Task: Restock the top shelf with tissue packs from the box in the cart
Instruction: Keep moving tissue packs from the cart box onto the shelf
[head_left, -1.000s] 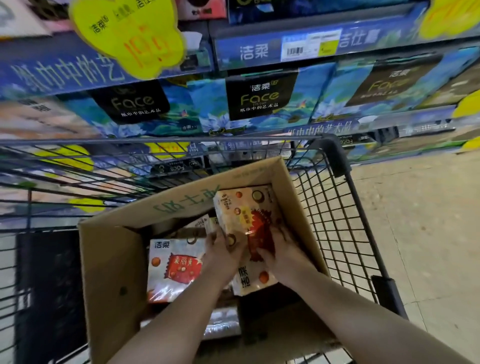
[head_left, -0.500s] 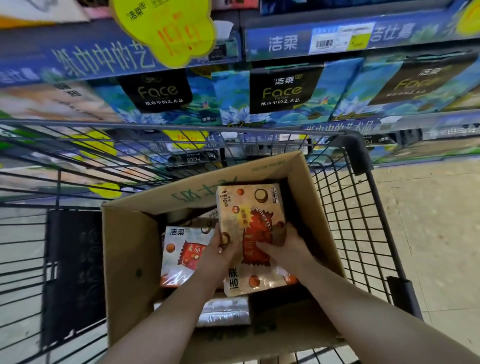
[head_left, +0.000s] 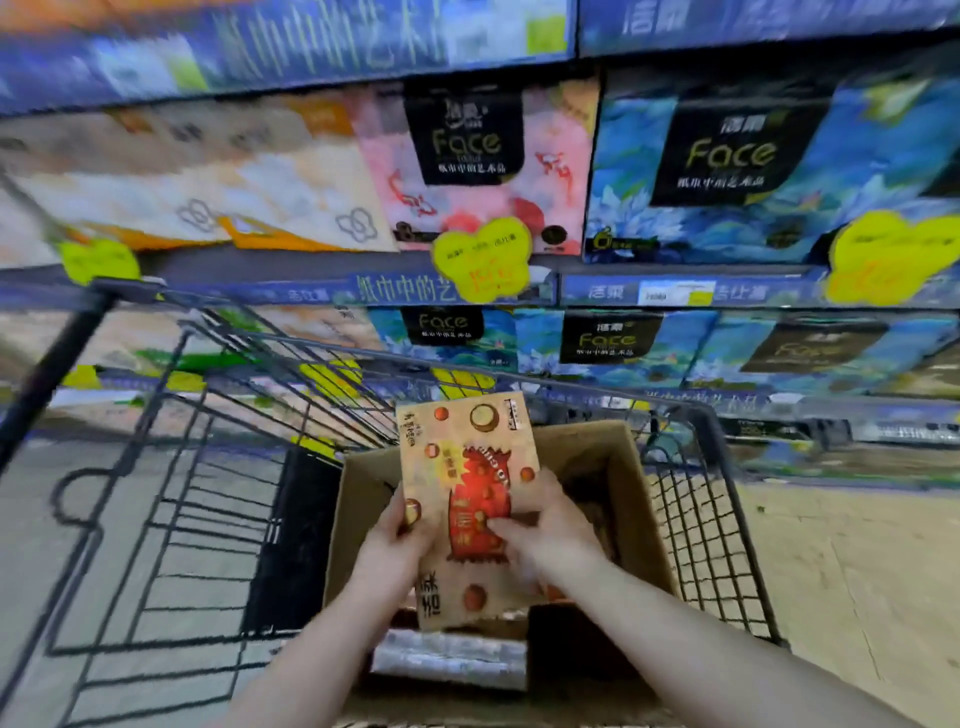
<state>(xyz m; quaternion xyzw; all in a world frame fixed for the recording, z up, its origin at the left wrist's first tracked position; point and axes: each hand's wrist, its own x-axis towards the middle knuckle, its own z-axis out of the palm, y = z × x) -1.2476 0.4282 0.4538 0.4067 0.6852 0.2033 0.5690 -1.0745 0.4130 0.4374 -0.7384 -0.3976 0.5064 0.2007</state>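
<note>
In black wire cart (head_left: 701, 519), at right side: brown cardboard box (head_left: 584, 449). Above box: orange plastic-wrapped tissue pack (head_left: 467, 467), between left hand (head_left: 395, 540) and right hand (head_left: 550, 530). Behind cart: blue shelves (head_left: 587, 293).

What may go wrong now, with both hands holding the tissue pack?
The left hand and right hand grip the tissue pack only around its lower half; it might slip and fall into the box. Going up, it may knock the yellow price tag on the shelf edge.

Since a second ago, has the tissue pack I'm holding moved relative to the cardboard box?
Yes. The tissue pack has risen: its top edge now pokes above the far rim of the cardboard box, where before it sat inside, below that rim.
</note>
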